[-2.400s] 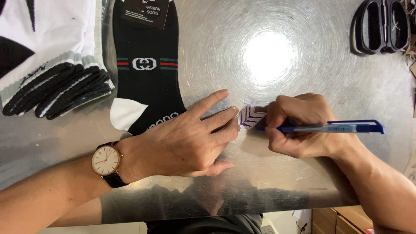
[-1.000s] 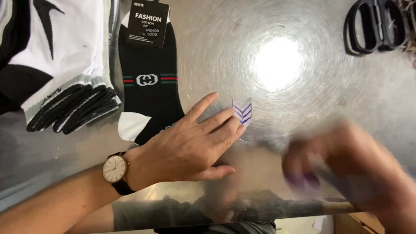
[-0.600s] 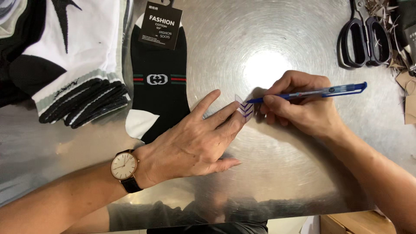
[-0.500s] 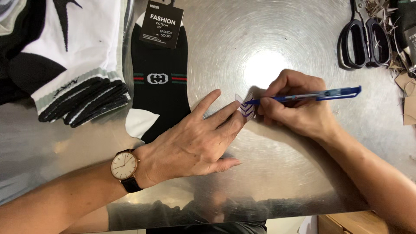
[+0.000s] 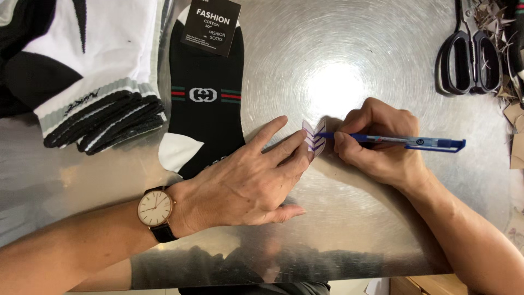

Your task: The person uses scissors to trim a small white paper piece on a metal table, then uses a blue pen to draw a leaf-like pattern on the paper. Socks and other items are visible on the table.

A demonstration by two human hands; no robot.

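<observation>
The head view looks straight down on a brushed metal counter (image 5: 382,229) with a bright glare spot near its middle. The left hand (image 5: 245,183) lies flat and spread, palm down, its fingertips (image 5: 301,146) pressing the left edge of a small white paper tag (image 5: 315,139) marked with purple chevrons; the hand grips nothing, it only pins the tag to the counter. A round watch (image 5: 155,208) with a pale dial and dark strap sits on that wrist. The right hand (image 5: 382,145) is closed around a blue pen (image 5: 404,142), which lies nearly level with its tip pointing left and touching the tag's right side. The two hands sit close together, with only the tag between them.

Just behind the left hand lies a black sock (image 5: 207,98) with a white heel patch, a striped band and a black cardboard label at its top end; the hand's heel partly overlaps the sock's lower end. Left of it, a stack of white and black socks (image 5: 87,82) rests on the counter. Black-handled scissors (image 5: 469,54) lie at the far right corner, well apart from the hands, beside some paper scraps (image 5: 513,114).
</observation>
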